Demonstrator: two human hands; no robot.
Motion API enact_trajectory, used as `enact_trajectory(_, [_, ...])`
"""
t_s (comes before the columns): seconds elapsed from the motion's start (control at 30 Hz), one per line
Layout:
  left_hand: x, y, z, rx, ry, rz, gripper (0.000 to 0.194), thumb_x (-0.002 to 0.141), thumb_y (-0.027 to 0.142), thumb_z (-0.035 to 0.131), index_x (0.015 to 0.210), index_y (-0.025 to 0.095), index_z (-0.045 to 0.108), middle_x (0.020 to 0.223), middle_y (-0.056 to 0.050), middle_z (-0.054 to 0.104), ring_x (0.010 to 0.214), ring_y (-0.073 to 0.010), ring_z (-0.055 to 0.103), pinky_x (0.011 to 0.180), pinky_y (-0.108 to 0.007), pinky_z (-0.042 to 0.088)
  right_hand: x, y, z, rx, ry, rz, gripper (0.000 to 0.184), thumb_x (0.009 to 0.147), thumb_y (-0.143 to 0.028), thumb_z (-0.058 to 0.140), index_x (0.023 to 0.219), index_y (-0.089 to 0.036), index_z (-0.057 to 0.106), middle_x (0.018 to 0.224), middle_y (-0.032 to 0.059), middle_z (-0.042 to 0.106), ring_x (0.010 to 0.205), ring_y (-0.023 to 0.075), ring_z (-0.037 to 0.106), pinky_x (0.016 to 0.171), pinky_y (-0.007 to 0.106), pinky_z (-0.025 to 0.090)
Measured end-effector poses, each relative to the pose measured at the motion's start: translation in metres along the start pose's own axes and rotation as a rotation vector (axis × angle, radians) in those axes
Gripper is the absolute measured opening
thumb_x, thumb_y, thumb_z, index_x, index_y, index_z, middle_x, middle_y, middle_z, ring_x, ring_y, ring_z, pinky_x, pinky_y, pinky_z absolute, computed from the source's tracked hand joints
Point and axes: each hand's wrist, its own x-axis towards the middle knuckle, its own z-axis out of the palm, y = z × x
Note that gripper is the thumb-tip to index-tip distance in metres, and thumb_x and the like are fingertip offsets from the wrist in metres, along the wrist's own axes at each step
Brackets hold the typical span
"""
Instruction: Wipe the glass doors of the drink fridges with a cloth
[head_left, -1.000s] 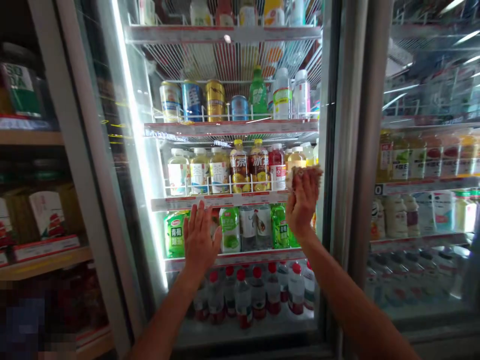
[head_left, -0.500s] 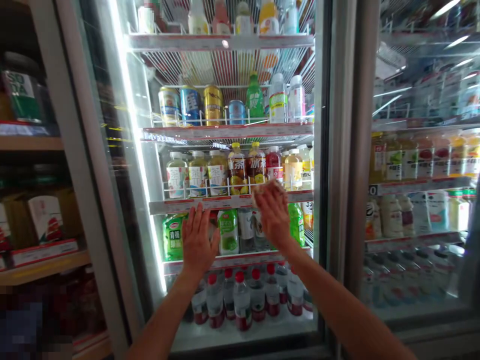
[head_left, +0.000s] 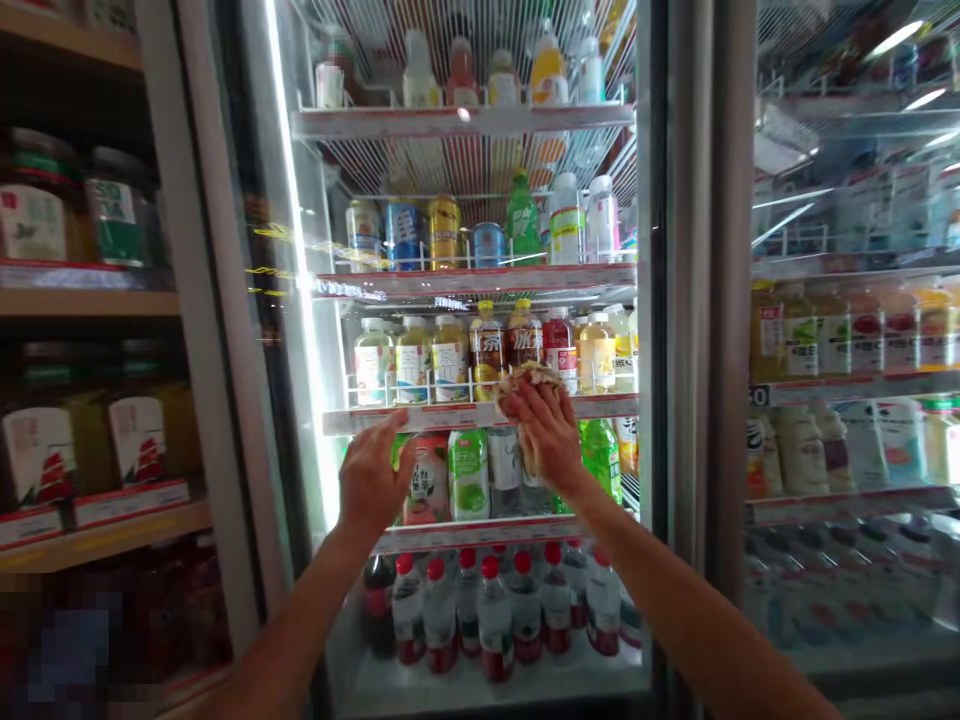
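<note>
My right hand [head_left: 546,430] presses a crumpled, light patterned cloth [head_left: 534,376] against the front strip of the third shelf [head_left: 420,418] inside a lit drinks fridge. Its fingers lie over the cloth. My left hand [head_left: 373,478] is raised near the left part of that same strip, fingers apart and holding nothing; whether the fingertips touch the strip I cannot tell. Right behind the cloth stand dark iced-tea bottles [head_left: 523,335] with yellow caps. Below the strip, between my hands, are a pink-labelled bottle [head_left: 429,480] and a green bottle [head_left: 469,475].
Cans [head_left: 444,232] and bottles fill the shelf above. Red-capped water bottles [head_left: 495,620] stand on the fridge floor. At the left is a wooden shelf [head_left: 97,300] with jars. To the right, a metal door frame [head_left: 694,350] borders another glass-fronted fridge of drinks.
My left hand has shifted left and its fingers have lifted and curled a little. The cloth under my right hand has slid slightly left along the strip. The view has tilted up and turned left.
</note>
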Motion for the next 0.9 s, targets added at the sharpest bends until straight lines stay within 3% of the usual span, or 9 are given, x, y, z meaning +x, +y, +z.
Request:
enact_trajectory(0.17, [0.045,-0.04,-0.039,-0.383,0.132,-0.518,0.034,0.08,0.033,0.043,0.104,0.012,0.055,0.1,-0.008,0.064,0.09,-0.0188,0.06,0.076,-0.034,0.049,0.026,0.008,0.006,-0.055,0.191,0.274,0.054,0.085,-0.016,0.038,0.138,-0.021,0.028,0.14,0.0089,0.037,0.134,0.0245,0.023,0.109,0.052,0.022])
enact_trajectory(0.27, [0.055,-0.055,-0.053,-0.318,0.278,-0.541,0.031,0.079,0.027,0.044,0.104,0.011,0.053,0.109,-0.008,0.058,0.098,-0.0179,0.054,0.087,-0.036,0.044,0.03,-0.02,0.019,0.031,0.049,0.033,0.054,0.084,-0.016,0.041,0.136,-0.023,0.032,0.138,0.0057,0.04,0.133,0.0234,0.025,0.109,0.05,0.023])
enact_trajectory(0.33, [0.058,-0.058,-0.061,-0.273,0.27,-0.49,0.029,0.076,0.026,0.05,0.102,0.015,0.053,0.109,-0.003,0.056,0.098,-0.0158,0.051,0.091,-0.033,0.04,0.031,-0.043,0.028,0.093,-0.077,-0.193,0.052,0.083,-0.016,0.043,0.134,-0.027,0.036,0.136,0.0013,0.044,0.131,0.0215,0.03,0.11,0.047,0.024])
enact_trajectory(0.4, [0.064,-0.058,-0.071,-0.269,0.196,-0.473,0.022,0.076,0.029,0.053,0.094,0.016,0.053,0.092,0.001,0.056,0.084,-0.0115,0.051,0.08,-0.028,0.044,0.039,-0.056,0.033,0.113,-0.122,-0.261,0.049,0.083,-0.017,0.044,0.131,-0.026,0.04,0.135,0.0004,0.045,0.128,0.0213,0.034,0.111,0.046,0.023])
enact_trajectory(0.5, [0.083,-0.059,-0.095,-0.319,0.02,-0.518,0.016,0.081,0.029,0.045,0.071,0.016,0.045,0.058,0.007,0.037,0.051,-0.0039,0.038,0.053,-0.017,0.038,0.061,-0.063,0.037,0.101,-0.06,-0.091,0.048,0.082,-0.016,0.043,0.13,-0.02,0.041,0.138,0.005,0.042,0.131,0.0237,0.03,0.111,0.049,0.019])
enact_trajectory(0.6, [0.099,-0.062,-0.12,-0.368,-0.213,-0.523,0.025,0.081,0.026,0.042,0.059,0.019,0.034,0.051,0.009,0.022,0.04,-0.0011,0.023,0.044,-0.013,0.028,0.076,-0.074,0.044,0.125,-0.062,-0.09,0.05,0.081,-0.013,0.043,0.131,-0.021,0.041,0.138,0.0052,0.041,0.132,0.0231,0.027,0.111,0.049,0.019])
enact_trajectory(0.77, [0.097,-0.067,-0.139,-0.3,-0.607,-0.463,0.026,0.051,0.027,0.07,0.05,0.019,0.046,0.04,0.01,0.035,0.033,-0.0032,0.029,0.034,-0.015,0.022,0.078,-0.105,0.061,0.191,-0.159,-0.433,0.045,0.082,-0.016,0.044,0.127,-0.023,0.045,0.133,0.0029,0.047,0.127,0.0215,0.035,0.111,0.047,0.022])
enact_trajectory(0.83, [0.098,-0.067,-0.146,-0.23,-0.686,-0.439,0.028,0.04,0.023,0.073,0.042,0.019,0.045,0.035,0.009,0.037,0.029,-0.0043,0.028,0.031,-0.017,0.017,0.088,-0.112,0.066,0.186,-0.132,-0.425,0.043,0.083,-0.016,0.043,0.126,-0.022,0.046,0.132,0.0037,0.048,0.126,0.0219,0.035,0.11,0.047,0.022])
enact_trajectory(0.9, [0.104,-0.064,-0.16,-0.18,-0.742,-0.431,0.026,0.038,0.022,0.074,0.041,0.019,0.048,0.036,0.008,0.04,0.03,-0.0055,0.031,0.031,-0.018,0.018,0.102,-0.118,0.07,0.174,-0.081,-0.287,0.044,0.083,-0.015,0.042,0.127,-0.02,0.045,0.135,0.0056,0.045,0.129,0.023,0.031,0.11,0.049,0.021])
